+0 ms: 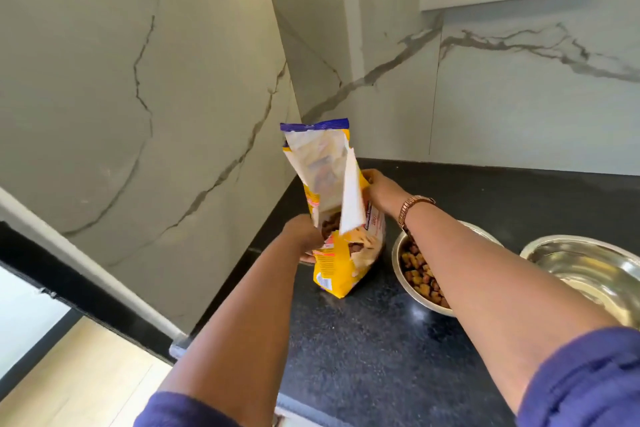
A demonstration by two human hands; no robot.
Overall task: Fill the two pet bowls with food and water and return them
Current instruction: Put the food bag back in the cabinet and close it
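Left hand (304,232) grips the near-left side of the yellow pet food bag (341,243), fingers curled round its edge; right hand (379,189) holds the bag's far side, fingers closed on the packaging, a watch (412,210) at the wrist. The bag stands upright on the black counter (363,340) in the corner, torn top open, brown kibble visible inside. Just right of it sits a steel bowl (401,253) holding kibble, partly hidden by the right forearm; a second steel bowl (588,267) stands beside it, without kibble.

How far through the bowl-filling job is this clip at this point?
Food step looks done: the near bowl holds kibble. In hand: left hand and right hand grip the open food bag. Left: the second bowl looks empty; water and returning both remain.
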